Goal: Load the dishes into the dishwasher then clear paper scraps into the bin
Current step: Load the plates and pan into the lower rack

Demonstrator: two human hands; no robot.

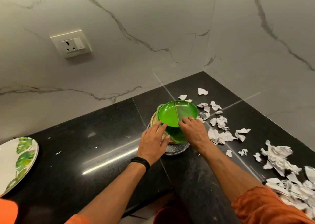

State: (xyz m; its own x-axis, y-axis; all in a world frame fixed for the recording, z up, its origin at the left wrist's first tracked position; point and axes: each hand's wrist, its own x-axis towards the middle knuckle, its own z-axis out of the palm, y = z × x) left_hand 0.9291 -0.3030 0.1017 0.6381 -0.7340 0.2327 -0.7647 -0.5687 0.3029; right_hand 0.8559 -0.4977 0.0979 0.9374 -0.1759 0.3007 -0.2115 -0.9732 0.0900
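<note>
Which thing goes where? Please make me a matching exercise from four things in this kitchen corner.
Things:
1. bright green round plate
2. white round plate with green leaf print
3. torn white paper scraps
4. cream wall socket with switch

Places:
A. on the grey-veined marble wall
B. tilted atop the pile of dishes
C. at the black stone counter's left edge
D. scattered right of the pile

Pairs: 1-B, 2-C, 3-D, 4-A.

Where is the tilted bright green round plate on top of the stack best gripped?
Its near rim, from the person's side: the bright green round plate sits tilted on the stack of dishes, so fingers likely fit under that edge, thumb on top.
</note>
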